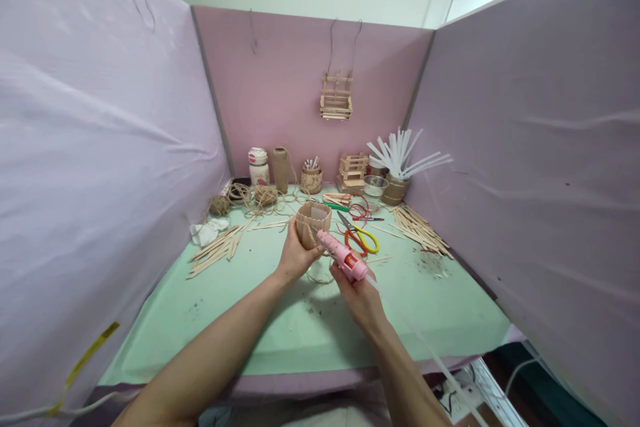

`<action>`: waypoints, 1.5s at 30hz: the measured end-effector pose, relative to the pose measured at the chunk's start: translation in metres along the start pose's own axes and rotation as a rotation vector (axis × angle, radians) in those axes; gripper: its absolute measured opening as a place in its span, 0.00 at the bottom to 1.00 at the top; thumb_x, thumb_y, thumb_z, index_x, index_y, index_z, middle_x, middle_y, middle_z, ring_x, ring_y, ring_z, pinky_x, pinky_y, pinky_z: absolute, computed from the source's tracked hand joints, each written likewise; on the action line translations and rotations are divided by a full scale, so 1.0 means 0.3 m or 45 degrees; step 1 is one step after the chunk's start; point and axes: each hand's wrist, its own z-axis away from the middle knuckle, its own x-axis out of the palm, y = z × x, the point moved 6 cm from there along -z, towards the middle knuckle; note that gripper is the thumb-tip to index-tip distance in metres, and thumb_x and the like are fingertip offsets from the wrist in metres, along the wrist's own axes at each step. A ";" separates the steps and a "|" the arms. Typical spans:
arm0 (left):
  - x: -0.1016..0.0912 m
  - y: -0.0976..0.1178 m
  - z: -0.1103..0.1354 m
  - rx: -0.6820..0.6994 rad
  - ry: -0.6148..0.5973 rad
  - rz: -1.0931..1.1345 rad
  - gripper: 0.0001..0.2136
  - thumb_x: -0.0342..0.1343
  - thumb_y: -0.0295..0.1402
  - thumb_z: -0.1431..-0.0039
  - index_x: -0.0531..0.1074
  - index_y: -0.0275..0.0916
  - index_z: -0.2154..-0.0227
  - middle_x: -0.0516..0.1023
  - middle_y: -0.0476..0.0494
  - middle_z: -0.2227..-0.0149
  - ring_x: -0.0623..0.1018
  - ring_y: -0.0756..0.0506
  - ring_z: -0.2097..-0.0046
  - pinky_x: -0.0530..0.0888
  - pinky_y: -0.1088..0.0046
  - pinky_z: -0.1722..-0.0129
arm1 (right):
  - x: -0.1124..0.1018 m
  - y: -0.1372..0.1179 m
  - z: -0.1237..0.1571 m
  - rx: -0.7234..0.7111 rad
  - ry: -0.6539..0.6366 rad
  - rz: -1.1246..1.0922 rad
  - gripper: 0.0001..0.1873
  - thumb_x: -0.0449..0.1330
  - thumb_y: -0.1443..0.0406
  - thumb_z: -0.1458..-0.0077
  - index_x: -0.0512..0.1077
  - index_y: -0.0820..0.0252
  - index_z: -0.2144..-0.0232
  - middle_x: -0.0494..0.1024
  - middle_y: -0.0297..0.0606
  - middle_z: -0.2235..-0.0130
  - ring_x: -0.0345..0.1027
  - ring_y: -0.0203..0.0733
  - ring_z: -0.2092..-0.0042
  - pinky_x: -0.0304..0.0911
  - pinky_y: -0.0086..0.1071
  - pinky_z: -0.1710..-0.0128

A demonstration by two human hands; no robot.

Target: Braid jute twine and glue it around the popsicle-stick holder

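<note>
My left hand (pixel 296 255) grips a small tan cup-like container (pixel 309 230) with a scalloped rim, lifted a little above the green table. In my right hand (pixel 357 287) is a pink hot glue gun (pixel 343 255), a glue stick and a white cord trailing from its back end. Its nozzle points at the container's near side, close to or touching it; I cannot tell which. A loop of twine (pixel 320 278) hangs below the container. Just right of the glue gun lie scissors with red and yellow handles (pixel 369 240).
Wooden sticks lie in piles at the left (pixel 216 253) and right (pixel 420 230). Along the back stand a white jar (pixel 259 168), a twine-wrapped bottle (pixel 281 170), a pot of pens (pixel 311 180) and a pot of white glue sticks (pixel 395 190). Tangled twine (pixel 264 196) sits at back left.
</note>
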 end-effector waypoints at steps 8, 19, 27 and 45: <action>-0.002 -0.007 0.003 -0.043 0.060 -0.054 0.40 0.68 0.35 0.64 0.54 0.41 0.47 0.68 0.39 0.49 0.71 0.40 0.49 0.69 0.62 0.49 | 0.009 0.008 0.000 -0.023 -0.011 0.032 0.13 0.54 0.58 0.43 0.69 0.57 0.59 0.71 0.38 0.65 0.64 0.42 0.63 0.61 0.34 0.60; -0.001 -0.017 0.002 -0.042 0.040 -0.062 0.40 0.67 0.34 0.64 0.54 0.40 0.46 0.67 0.38 0.48 0.70 0.40 0.47 0.69 0.62 0.49 | 0.007 -0.009 -0.002 -0.053 -0.005 0.078 0.13 0.54 0.59 0.43 0.68 0.58 0.56 0.71 0.38 0.64 0.64 0.42 0.63 0.60 0.33 0.60; -0.003 -0.002 0.005 -0.049 0.044 -0.088 0.40 0.68 0.36 0.64 0.54 0.40 0.46 0.68 0.38 0.48 0.71 0.40 0.49 0.69 0.62 0.49 | 0.007 -0.003 -0.002 -0.063 0.005 0.102 0.12 0.55 0.59 0.43 0.68 0.58 0.58 0.70 0.37 0.66 0.63 0.42 0.64 0.60 0.34 0.61; -0.003 -0.009 0.005 -0.054 0.045 -0.063 0.41 0.68 0.34 0.64 0.54 0.40 0.46 0.67 0.38 0.48 0.71 0.40 0.48 0.68 0.62 0.49 | 0.003 -0.015 -0.005 -0.087 0.017 0.137 0.09 0.55 0.60 0.43 0.67 0.59 0.65 0.68 0.36 0.68 0.62 0.41 0.65 0.59 0.33 0.63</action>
